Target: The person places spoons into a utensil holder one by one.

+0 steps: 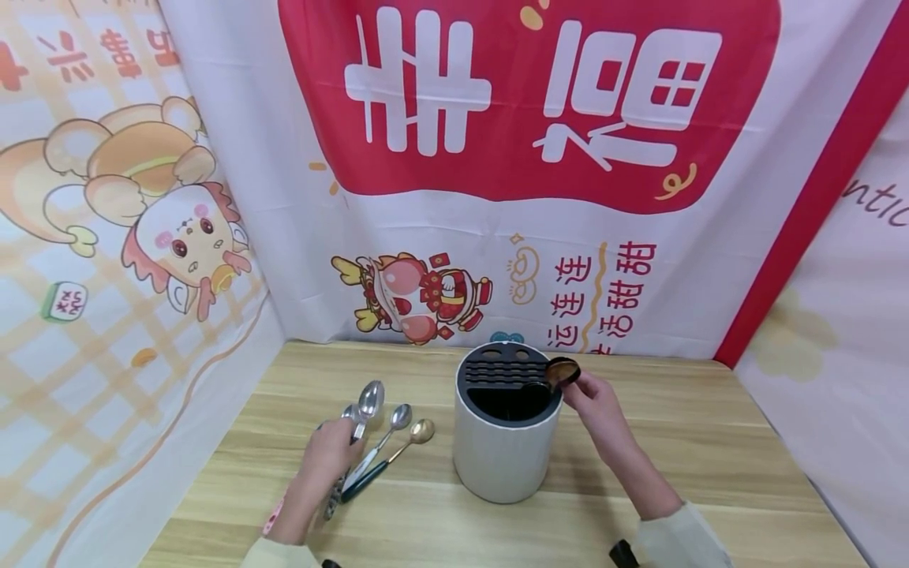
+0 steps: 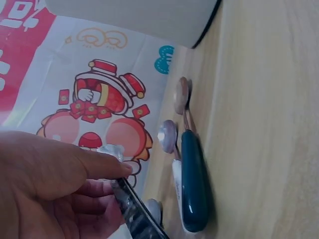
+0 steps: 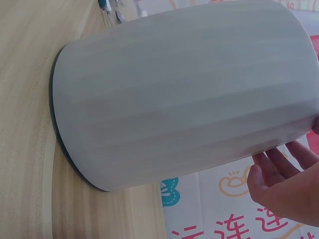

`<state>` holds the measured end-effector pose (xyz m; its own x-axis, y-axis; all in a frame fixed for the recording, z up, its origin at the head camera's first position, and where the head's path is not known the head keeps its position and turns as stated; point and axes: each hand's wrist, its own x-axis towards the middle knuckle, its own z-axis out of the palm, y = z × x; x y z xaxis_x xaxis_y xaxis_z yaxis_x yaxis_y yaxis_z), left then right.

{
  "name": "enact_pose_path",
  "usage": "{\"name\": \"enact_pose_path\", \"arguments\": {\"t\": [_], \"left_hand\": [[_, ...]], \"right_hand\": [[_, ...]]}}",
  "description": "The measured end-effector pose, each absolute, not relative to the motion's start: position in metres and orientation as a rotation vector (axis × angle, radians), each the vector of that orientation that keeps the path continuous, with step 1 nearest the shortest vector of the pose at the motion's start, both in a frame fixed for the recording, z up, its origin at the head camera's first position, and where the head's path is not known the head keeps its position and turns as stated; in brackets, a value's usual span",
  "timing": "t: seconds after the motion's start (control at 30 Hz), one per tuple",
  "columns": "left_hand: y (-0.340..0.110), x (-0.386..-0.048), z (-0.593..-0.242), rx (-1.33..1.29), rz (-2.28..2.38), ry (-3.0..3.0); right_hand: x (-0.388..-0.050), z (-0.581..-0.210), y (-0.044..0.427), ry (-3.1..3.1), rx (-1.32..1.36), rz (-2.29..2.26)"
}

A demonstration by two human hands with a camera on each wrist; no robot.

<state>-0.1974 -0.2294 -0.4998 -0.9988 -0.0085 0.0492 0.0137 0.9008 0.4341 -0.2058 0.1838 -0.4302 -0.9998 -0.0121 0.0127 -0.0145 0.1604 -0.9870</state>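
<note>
My left hand (image 1: 330,454) pinches a silver spoon (image 1: 370,401) whose dark patterned handle (image 2: 138,211) shows in the left wrist view. Beside it on the table lie a white-handled spoon (image 1: 400,416), a gold spoon with a dark green handle (image 2: 194,181), and another silver spoon (image 2: 154,211) partly hidden. At the right rim of a white utensil holder (image 1: 504,465), my right hand (image 1: 598,398) holds a brown-bowled spoon (image 1: 563,371) that slants over the black top. Its grip is partly hidden. Several fingers lie against the holder's outer wall in the right wrist view.
The holder's black lid (image 1: 506,364) has round holes, wavy slots and a wide front opening. A pink patterned handle (image 1: 272,517) shows beside the left wrist. Behind the wooden table (image 1: 710,442) hangs a printed cloth (image 1: 298,237).
</note>
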Motion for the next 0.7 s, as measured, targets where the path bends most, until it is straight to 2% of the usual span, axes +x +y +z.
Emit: {"name": "enact_pose_path", "arguments": {"t": [0.33,0.7], "left_hand": [[-0.218,-0.193,-0.483,-0.073,-0.839,-2.875],[-0.201,-0.189,-0.468,-0.013,-0.981,-2.727]], "right_hand": [[-0.206,-0.429,0.183,-2.402,0.012,2.028],[-0.205,-0.427,0.183,-2.387,-0.024,2.094]]}}
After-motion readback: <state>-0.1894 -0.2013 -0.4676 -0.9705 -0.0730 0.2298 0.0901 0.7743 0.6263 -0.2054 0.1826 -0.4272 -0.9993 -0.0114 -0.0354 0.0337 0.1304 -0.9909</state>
